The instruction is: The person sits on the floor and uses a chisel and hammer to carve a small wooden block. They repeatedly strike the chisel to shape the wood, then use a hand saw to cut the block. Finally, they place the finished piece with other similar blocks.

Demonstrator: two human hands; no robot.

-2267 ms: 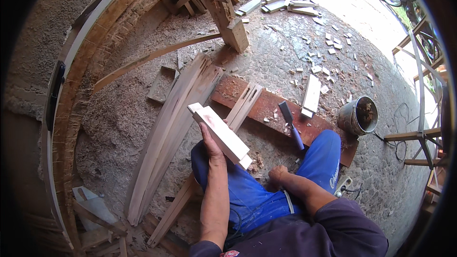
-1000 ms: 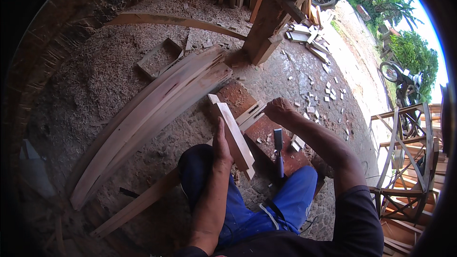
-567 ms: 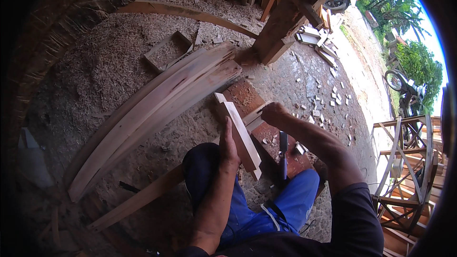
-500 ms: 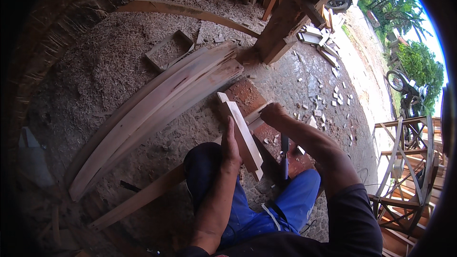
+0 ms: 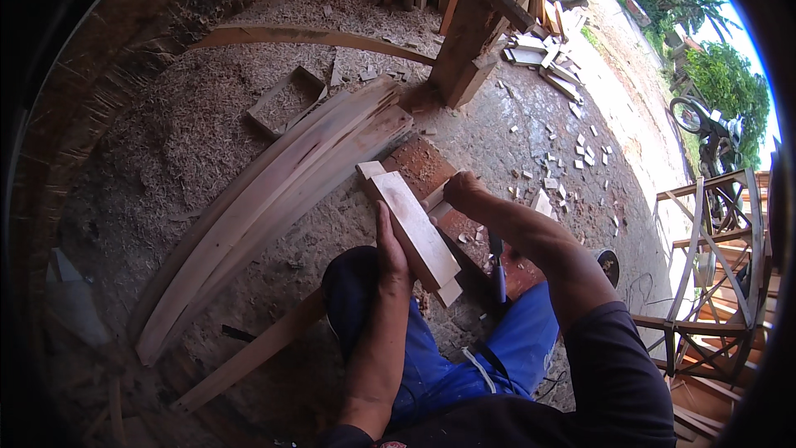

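My left hand grips a pale wooden block with a stepped tenon at each end, held slanting above my left thigh. My right hand is closed just beyond the block, over a pale slotted wooden piece that lies across a reddish board; whether its fingers grip that piece or something small is hidden. Below my right forearm a chisel with a purple handle lies on the board, partly covered by the arm.
Long curved timbers lie at the left, a thick post stands ahead, and offcuts and chips litter the concrete. A metal bucket is behind my right arm. Wooden frames and a motorcycle are at the right.
Since 2.3 seconds ago my right hand has risen from my lap to the slotted piece. Lately the held block has moved slightly left and turned its broad face upward, and my right hand is slightly higher.
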